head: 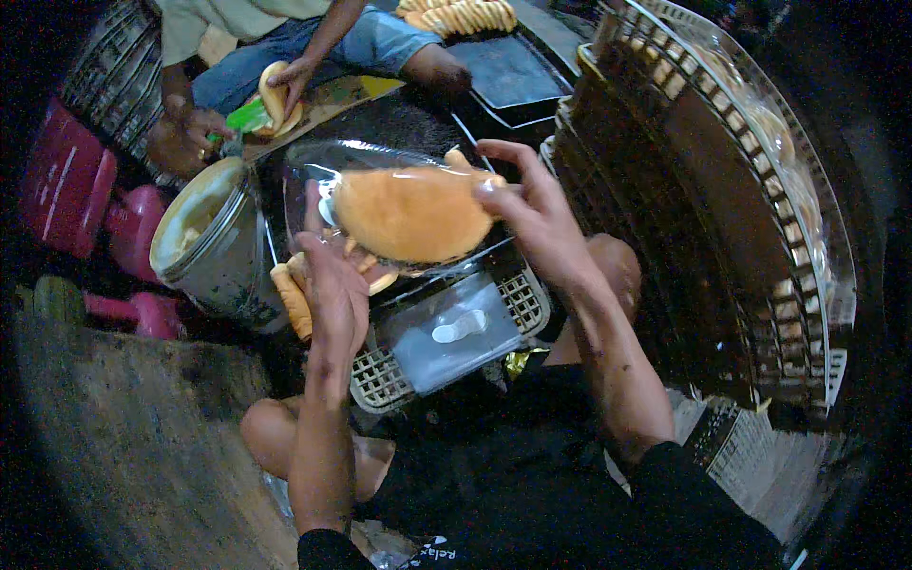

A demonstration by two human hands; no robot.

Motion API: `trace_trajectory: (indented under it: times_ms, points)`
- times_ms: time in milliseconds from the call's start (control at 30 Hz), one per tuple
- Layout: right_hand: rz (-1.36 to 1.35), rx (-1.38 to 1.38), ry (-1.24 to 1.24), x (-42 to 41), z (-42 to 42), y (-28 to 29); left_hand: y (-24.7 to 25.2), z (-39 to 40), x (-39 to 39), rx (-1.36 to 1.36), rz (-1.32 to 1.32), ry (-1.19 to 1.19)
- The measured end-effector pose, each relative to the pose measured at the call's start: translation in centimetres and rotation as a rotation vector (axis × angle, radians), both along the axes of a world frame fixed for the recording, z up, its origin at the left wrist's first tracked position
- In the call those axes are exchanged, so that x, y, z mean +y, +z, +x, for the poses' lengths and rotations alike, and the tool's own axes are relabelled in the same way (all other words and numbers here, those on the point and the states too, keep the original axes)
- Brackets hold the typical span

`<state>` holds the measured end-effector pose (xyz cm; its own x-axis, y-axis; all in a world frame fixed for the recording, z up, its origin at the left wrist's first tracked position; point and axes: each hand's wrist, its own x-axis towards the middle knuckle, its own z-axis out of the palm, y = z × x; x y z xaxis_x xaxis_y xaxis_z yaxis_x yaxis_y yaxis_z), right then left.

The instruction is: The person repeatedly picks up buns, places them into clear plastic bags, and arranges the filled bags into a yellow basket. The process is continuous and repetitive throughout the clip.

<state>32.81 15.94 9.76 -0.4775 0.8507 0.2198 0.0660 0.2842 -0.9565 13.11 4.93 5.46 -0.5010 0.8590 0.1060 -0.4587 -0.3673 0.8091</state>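
A flat oval bread bun (pixel 413 214) lies inside a clear plastic bag (pixel 306 160) between my hands. My right hand (pixel 527 196) pinches the bun's right end and the bag there between thumb and fingers. On the left, my left hand (pixel 331 278) is at the bag's edge with fingers stretched upward; whether it grips the film I cannot tell. Below the bun, a stack of clear plastic bags (pixel 456 335) with a pale printed mark rests on an upturned-looking plastic crate (pixel 526 299). More bread (pixel 291 299) shows behind and left of my left hand.
A bucket of pale spread (pixel 203 221) stands at left. Across from me a person holds a split bun (pixel 274 92) and a green-handled tool (pixel 249 116). Behind are a dark tray (pixel 506 68) and rows of buns (pixel 470 16). Tall stacked crates (pixel 755 157) with bagged bread stand at right.
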Motion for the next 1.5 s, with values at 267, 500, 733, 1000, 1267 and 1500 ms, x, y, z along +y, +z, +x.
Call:
trace_trajectory:
  times_ms: [267,500,733,1000,1267,1500]
  points:
    - [0.924,-0.099,-0.110,-6.0,-5.2,0.6,-1.4,-2.9,-1.8,-0.458,-0.034,-0.110]
    - [1.059,-0.422,0.012,-8.5,-7.3,3.3,-1.4,0.3,-4.9,0.138,-0.315,0.020]
    - [0.382,-0.540,-0.137,-3.9,8.4,8.4,-4.8,-8.5,-5.2,0.274,-0.502,0.220]
    - [0.803,-1.500,-1.198,-12.5,34.8,27.7,-3.4,-10.6,-7.6,0.332,-0.323,0.245]
    - [0.925,-1.004,-1.136,-12.3,30.7,20.7,1.5,-12.3,-7.8,0.595,-0.262,0.001]
    - [0.839,-1.301,-0.987,-13.5,26.2,14.7,4.4,-4.1,-7.0,0.751,-0.160,-0.029]
